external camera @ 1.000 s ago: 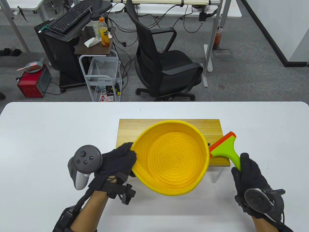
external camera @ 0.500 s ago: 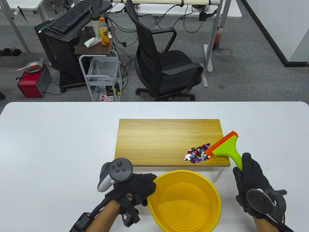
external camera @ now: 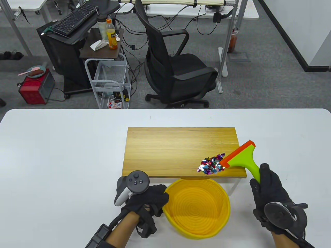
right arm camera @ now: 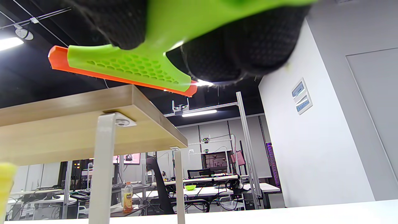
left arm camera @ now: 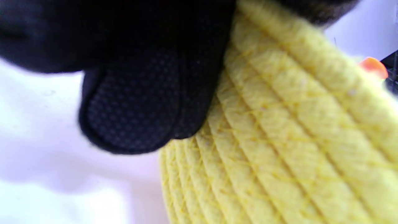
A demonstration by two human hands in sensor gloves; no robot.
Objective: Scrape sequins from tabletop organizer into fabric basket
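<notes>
A wooden tabletop organizer (external camera: 178,149) stands on white legs on the table. A pile of coloured sequins (external camera: 211,165) lies near its front right corner. My right hand (external camera: 269,191) grips the green handle of a scraper (external camera: 241,159); its orange blade edge rests on the board just right of the sequins. My left hand (external camera: 148,199) grips the left rim of the yellow fabric basket (external camera: 197,208), which sits below the board's front edge. In the left wrist view my fingers (left arm camera: 133,102) press on the basket's woven wall (left arm camera: 279,140). The right wrist view shows the scraper (right arm camera: 130,67) over the organizer (right arm camera: 77,124).
The white table (external camera: 51,155) stretches wide to the left and behind the organizer. Beyond the far edge are an office chair (external camera: 175,67), a wire cart (external camera: 108,80) and a red box (external camera: 36,87) on the floor.
My left hand has brought the basket down from over the board to the table in front of it, uncovering the sequins, then shifted it closer under the front edge. The right hand and scraper barely moved.
</notes>
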